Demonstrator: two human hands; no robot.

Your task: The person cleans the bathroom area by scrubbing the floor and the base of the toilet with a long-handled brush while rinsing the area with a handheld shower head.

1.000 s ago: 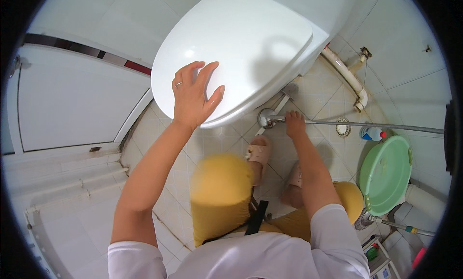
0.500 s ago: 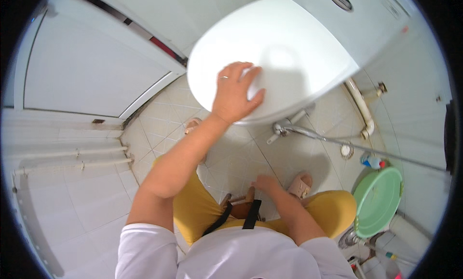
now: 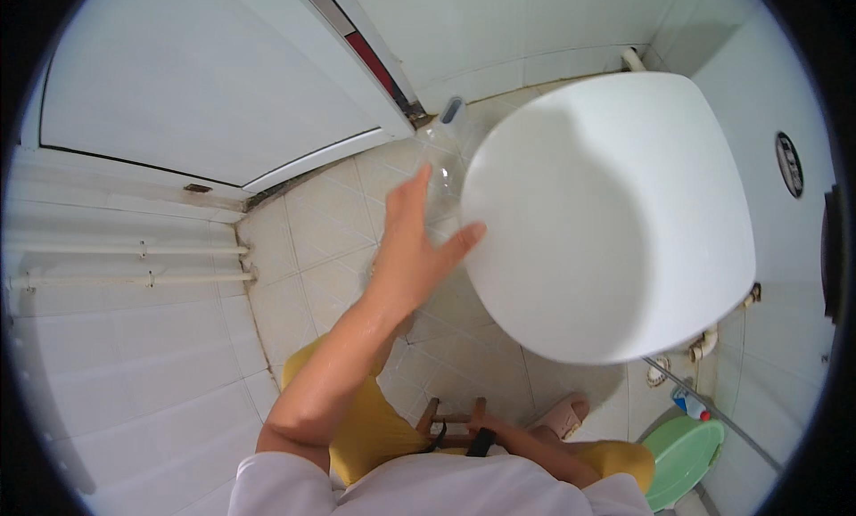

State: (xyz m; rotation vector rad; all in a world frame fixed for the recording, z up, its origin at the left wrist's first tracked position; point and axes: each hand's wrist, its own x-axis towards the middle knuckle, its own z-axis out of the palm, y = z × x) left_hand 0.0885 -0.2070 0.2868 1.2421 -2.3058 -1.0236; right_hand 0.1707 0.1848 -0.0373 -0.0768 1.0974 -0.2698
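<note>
Hand (image 3: 412, 249) beside one toilet lid (image 3: 615, 213)

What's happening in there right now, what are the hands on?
A person is in a tiled bathroom, looking down at a closed white toilet lid. The left hand is open, reaching past the lid's left edge toward a clear plastic bottle on the floor by the door; whether it touches the bottle, I cannot tell. The right hand is low, by a small wooden stool at the knees. A green basin sits at the lower right.
</note>
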